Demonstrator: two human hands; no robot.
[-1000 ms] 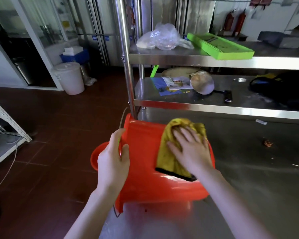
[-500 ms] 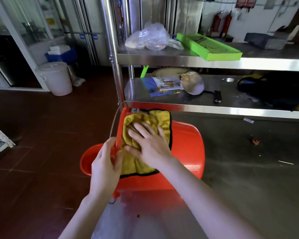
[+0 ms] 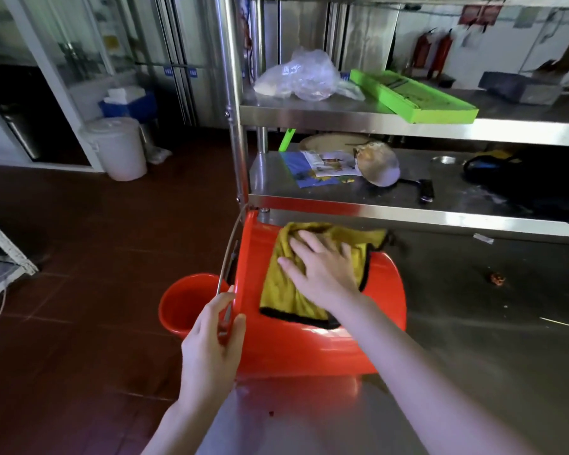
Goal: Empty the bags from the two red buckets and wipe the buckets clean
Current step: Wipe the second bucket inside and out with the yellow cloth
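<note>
A red bucket (image 3: 312, 349) lies on its side at the left end of the steel table (image 3: 473, 339), its mouth facing left over the table edge. My left hand (image 3: 212, 343) grips the bucket's rim and wire handle near the bottom. A yellow cloth with a black border (image 3: 280, 290) is spread over the bucket's upper side. My right hand (image 3: 322, 270) presses flat on the cloth with fingers spread. A second red bucket (image 3: 184, 300) stands upright on the floor just left of the table.
Steel shelves (image 3: 408, 126) rise behind the table, holding a clear plastic bag (image 3: 299, 77), a green tray (image 3: 414, 96), papers and a round shell-like object (image 3: 378, 165). A white lidded bin (image 3: 119, 146) stands on the red tiled floor at the left. A small scrap (image 3: 497, 278) lies on the table.
My right hand slid the cloth along the bucket's side from its base end toward the rim, then up a little. My left hand kept its grip on the rim.
</note>
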